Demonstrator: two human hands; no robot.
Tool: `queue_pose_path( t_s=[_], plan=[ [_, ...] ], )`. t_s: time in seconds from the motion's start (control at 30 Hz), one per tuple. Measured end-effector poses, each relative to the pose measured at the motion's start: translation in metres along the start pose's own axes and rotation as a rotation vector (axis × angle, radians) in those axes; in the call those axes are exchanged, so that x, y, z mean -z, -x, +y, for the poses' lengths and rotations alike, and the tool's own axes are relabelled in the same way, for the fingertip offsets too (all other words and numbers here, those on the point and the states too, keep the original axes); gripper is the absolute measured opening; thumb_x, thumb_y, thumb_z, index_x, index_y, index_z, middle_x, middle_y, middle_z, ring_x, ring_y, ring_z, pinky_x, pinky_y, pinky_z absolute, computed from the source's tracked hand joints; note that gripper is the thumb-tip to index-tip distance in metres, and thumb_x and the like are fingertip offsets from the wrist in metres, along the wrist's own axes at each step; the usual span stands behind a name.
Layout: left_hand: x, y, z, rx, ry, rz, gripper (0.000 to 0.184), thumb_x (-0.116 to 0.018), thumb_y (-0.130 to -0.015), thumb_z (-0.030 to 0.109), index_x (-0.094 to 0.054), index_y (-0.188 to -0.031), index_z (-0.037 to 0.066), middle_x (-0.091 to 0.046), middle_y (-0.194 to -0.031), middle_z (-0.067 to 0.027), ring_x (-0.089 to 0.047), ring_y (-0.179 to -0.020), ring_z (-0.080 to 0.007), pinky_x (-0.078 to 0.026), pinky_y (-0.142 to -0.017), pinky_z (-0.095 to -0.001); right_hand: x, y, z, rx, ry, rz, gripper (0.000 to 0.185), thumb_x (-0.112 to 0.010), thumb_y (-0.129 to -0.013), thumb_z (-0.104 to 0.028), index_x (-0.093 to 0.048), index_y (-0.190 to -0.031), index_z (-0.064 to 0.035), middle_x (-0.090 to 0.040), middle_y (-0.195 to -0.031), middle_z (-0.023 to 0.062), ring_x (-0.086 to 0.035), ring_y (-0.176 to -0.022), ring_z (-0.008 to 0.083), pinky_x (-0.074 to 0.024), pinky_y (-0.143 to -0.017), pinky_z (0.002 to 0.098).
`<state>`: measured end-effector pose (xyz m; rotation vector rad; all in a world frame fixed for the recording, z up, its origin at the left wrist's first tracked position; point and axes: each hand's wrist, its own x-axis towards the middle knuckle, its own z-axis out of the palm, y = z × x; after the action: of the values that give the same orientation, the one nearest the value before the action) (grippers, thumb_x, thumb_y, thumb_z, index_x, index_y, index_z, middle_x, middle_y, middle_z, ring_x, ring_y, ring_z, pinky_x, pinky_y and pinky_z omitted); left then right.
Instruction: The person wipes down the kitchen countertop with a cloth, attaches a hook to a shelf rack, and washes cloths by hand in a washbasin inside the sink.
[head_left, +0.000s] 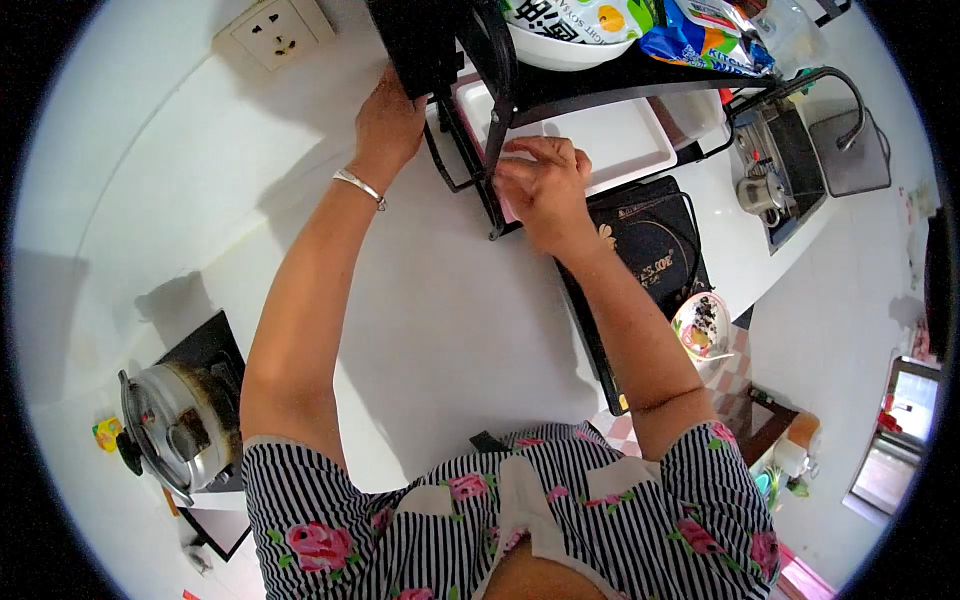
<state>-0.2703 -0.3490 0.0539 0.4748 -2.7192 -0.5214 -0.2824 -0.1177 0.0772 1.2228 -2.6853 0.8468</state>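
Note:
A black metal rack (505, 70) with shelves stands on the white counter at the top of the view. My left hand (388, 122), with a silver bangle on its wrist, reaches to the rack's left end; a black panel hides its fingers. At the rack's lower front post is my right hand (545, 190), its fingers curled against the frame beside the pink edge of a white tray (620, 140). That tray lies on the lower level. On the upper shelf a white bowl (570, 52) stands under a printed packet (590, 18).
A blue packet of wipes (700, 38) lies on the upper shelf. Right of the rack are a black induction cooker (650, 235), a small bowl with dark bits (703, 325) and a sink (790, 170) with a metal pot. A lidded pot (185, 425) stands at left, below a wall socket (275, 35).

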Motion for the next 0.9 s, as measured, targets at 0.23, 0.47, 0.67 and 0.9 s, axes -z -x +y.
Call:
queue_pose_path(
  t_s=[0.23, 0.47, 0.67, 0.9],
  plan=[
    [-0.004, -0.004, -0.007, -0.016, -0.08, -0.048, 0.036, -0.047, -0.089, 0.03, -0.045, -0.114, 0.004, -0.058, -0.105, -0.0199, -0.056, -0.095, -0.0376, -0.047, -0.081, -0.0447, -0.009, -0.018, 0.014, -0.099, 0.024, 0.008, 0.032, -0.066, -0.073, -0.034, -0.066, -0.102, -0.0216, -0.051, -0.119, 0.0101, -0.036, -0.117, 0.0314, -0.016, -0.1, 0.0527],
    [0.005, 0.001, 0.005, 0.033, 0.064, 0.012, 0.037, -0.05, -0.087, 0.028, -0.043, -0.113, 0.004, -0.059, -0.099, -0.0206, -0.058, -0.092, -0.0388, -0.047, -0.079, -0.0465, -0.022, -0.027, 0.02, -0.284, 0.119, -0.179, 0.055, -0.068, -0.068, -0.046, -0.057, -0.116, -0.0233, -0.036, -0.13, 0.0179, -0.025, -0.126, 0.0369, -0.0059, -0.101, 0.0622],
    [-0.007, 0.002, 0.001, 0.017, 0.036, 0.032, 0.039, -0.052, -0.086, 0.027, -0.04, -0.114, 0.004, -0.058, -0.104, -0.0212, -0.057, -0.092, -0.0406, -0.047, -0.078, -0.047, -0.016, -0.027, 0.019, -0.293, 0.03, -0.236, 0.054, -0.071, -0.066, -0.043, -0.058, -0.115, -0.0236, -0.036, -0.131, 0.016, -0.025, -0.126, 0.0362, -0.0057, -0.102, 0.0625],
    [-0.05, 0.011, -0.031, 0.314, 0.634, 0.08, 0.046, -0.049, -0.089, 0.033, -0.04, -0.119, 0.0, -0.056, -0.109, -0.0199, -0.055, -0.1, -0.0328, -0.045, -0.082, -0.042, -0.021, -0.023, 0.015, -0.216, 0.081, -0.105, 0.046, -0.07, -0.069, -0.035, -0.06, -0.111, -0.0175, -0.042, -0.127, 0.0149, -0.03, -0.124, 0.0354, -0.0141, -0.102, 0.058]
  ],
)
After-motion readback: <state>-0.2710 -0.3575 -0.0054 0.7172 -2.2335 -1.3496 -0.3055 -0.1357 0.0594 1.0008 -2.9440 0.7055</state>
